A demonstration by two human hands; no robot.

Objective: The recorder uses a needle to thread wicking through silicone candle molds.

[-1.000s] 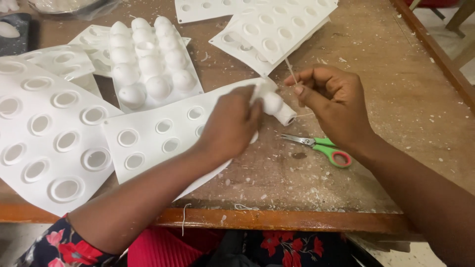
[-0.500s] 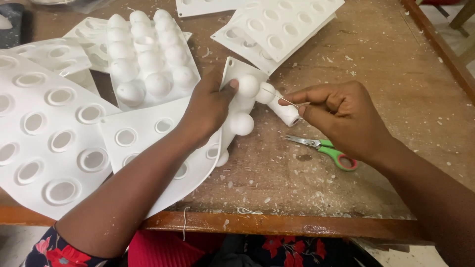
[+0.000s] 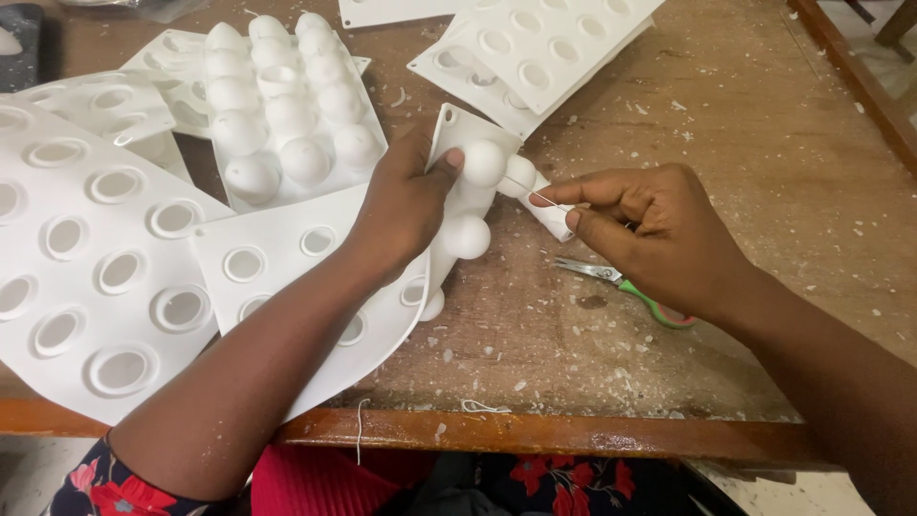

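1. Your left hand [image 3: 401, 215] is clamped on the lifted corner of a white mould sheet [image 3: 287, 287], thumb on top beside its raised domes [image 3: 482, 164], fingers curled under the edge
2. That sheet lies across the wooden table [image 3: 745, 191] in front of you, its near end flat and showing round holes, its far corner bent up so the domes face you
3. Your right hand [image 3: 659, 239] is pinched together: thumb and forefinger close on a thin needle-like tool [image 3: 544, 198] whose tip points at the dome by the sheet's corner
4. Whether the tip touches the dome you cannot tell; it is very near
5. Green-handled scissors [image 3: 635, 287] lie flat on the table just under your right hand, blades pointing towards the sheet, untouched
6. Behind your left hand stands a second sheet with its domes up [image 3: 287, 105], close to the held one
7. To your left a larger sheet with wide round holes [image 3: 86, 268] overlaps the table edge
8. More holed sheets [image 3: 544, 48] are stacked at the far side, beyond both hands
9. White crumbs [image 3: 573, 363] are scattered over the table between the scissors and the near edge
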